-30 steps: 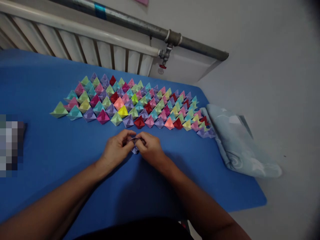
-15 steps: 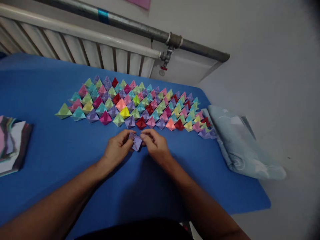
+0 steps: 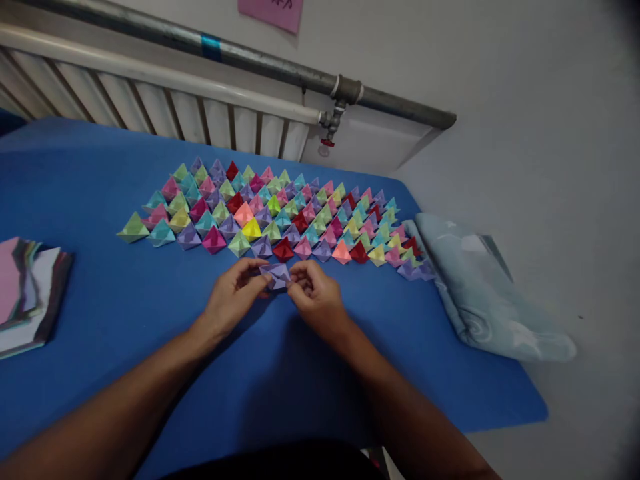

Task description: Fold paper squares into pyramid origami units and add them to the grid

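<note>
Between my two hands is a small purple folded paper boat point(image 3: 277, 275), held a little above the blue tabletop. My left hand point(image 3: 235, 290) pinches its left end, thumb on the near face. On the right end, the thumb and fingers of my right hand point(image 3: 316, 288) close in the same way. Just beyond my fingertips stand rows of small folded paper boats point(image 3: 283, 249) in purple, green, pink, red, teal and yellow, set close together. Parts of the held boat are covered by my fingers.
A stack of coloured paper sheets point(image 3: 47, 273) lies at the left edge of the blue table point(image 3: 150, 400). A folded pale blue cloth point(image 3: 480, 293) rests at the right. Behind the table are a white radiator point(image 3: 190, 117) and a metal pipe point(image 3: 280, 67) with a red valve.
The purple paper has gone from a squarish folded shape to a wide boat shape, stretched sideways between my hands. My right hand has shifted slightly right, and the view has tilted up a little.
</note>
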`<state>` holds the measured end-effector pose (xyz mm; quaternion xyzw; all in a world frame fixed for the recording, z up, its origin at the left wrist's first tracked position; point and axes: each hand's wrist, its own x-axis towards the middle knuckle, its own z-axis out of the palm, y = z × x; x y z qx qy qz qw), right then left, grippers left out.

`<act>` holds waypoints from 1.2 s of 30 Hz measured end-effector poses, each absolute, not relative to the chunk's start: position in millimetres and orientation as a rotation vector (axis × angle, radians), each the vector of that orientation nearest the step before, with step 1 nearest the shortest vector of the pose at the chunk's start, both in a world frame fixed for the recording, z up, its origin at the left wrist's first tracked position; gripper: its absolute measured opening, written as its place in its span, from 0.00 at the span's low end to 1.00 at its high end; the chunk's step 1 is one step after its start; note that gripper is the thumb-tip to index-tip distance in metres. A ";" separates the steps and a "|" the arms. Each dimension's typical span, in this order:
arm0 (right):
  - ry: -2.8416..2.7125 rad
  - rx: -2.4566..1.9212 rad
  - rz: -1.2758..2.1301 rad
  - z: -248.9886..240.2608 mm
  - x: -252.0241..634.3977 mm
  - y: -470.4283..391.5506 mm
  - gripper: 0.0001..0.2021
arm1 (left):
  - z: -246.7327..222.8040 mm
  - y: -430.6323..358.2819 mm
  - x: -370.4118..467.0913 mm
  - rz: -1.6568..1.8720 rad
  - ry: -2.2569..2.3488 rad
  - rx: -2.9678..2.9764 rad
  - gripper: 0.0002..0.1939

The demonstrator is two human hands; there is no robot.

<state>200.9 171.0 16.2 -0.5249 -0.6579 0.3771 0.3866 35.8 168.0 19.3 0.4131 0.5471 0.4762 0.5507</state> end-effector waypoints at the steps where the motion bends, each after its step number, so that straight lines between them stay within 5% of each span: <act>1: -1.708 -1.332 0.956 18.0 203.7 172.5 0.05 | 20.6 168.4 33.3 1.136 1.308 1.023 0.18; 11: -1.982 -1.154 1.019 22.7 210.2 173.3 0.09 | 11.6 174.5 18.5 0.871 1.184 1.398 0.14; 23: -1.571 -1.244 1.201 14.7 205.3 175.6 0.10 | 2.9 167.4 23.4 1.020 1.289 1.799 0.13; 36: -1.841 -1.418 0.854 10.2 197.0 169.6 0.07 | 4.0 162.5 31.0 1.006 1.430 1.713 0.12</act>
